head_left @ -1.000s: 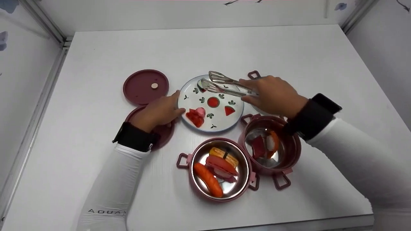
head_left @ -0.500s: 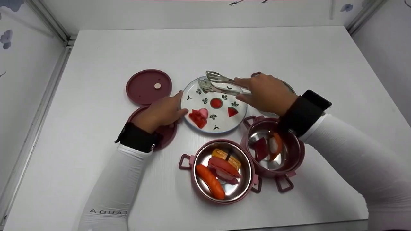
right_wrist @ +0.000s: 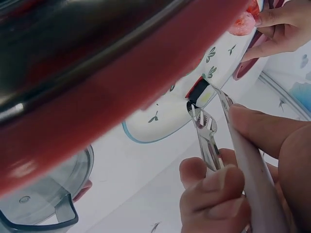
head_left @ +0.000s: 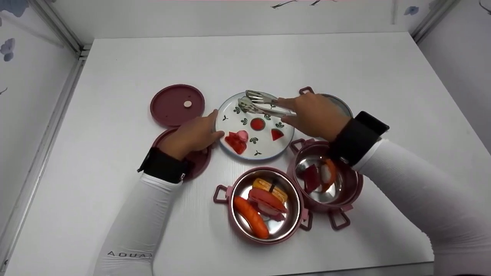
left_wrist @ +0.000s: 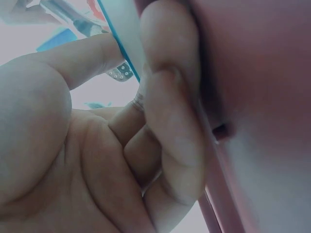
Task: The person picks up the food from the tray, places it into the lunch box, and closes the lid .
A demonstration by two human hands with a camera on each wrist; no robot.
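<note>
Both hands at work on our plate (head_left: 284, 143)
Right hand (head_left: 316, 116) grips tongs (head_left: 261, 102) pinching a black-and-white piece (right_wrist: 200, 93); left hand (head_left: 193, 134) steadies the rim; next, lift gently.

sleeves: long, white, close-fitting on both arms
left sleeve marking: dark letters "AQUA" near the elbow
wrists: broad black bands
left hand (head_left: 193, 134), right hand (head_left: 316, 115): bare

A maroon lid (head_left: 177, 105) with a pale knob lies flat on the white counter (head_left: 115, 69), left of centre. Near the front edge sits a steel-lined pot (head_left: 264, 205) holding an orange sausage (head_left: 251, 216) and yellow omelette (head_left: 268, 187). Touching it on the right, a second pot (head_left: 326, 180) holds sushi pieces (head_left: 320, 176).
</note>
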